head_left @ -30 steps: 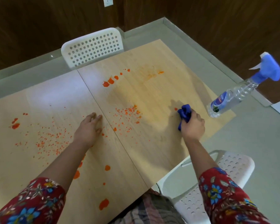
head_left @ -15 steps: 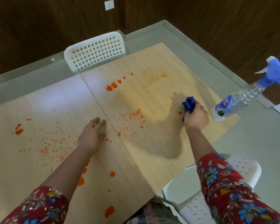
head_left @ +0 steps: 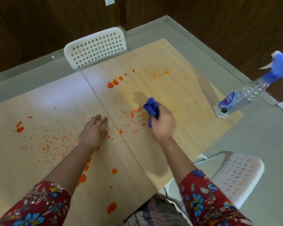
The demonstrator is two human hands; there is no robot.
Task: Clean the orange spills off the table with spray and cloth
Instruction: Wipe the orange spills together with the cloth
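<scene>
Dark wood panelling backed a pale wooden desk made of two boards joined at one seam, with two white perforated chairs, one at the far edge and one at the near right. One spray bottle with a blue trigger head stood at the desk's right corner, well apart from both hands. Orange spills lay as several larger blobs and two scattered fields of fine specks. One blue cloth was bunched in the right hand, fingers curled tight around it, pressed at the edge of the right speck field. The left hand lay flat and spread on the desk, holding nothing, beside the seam.
</scene>
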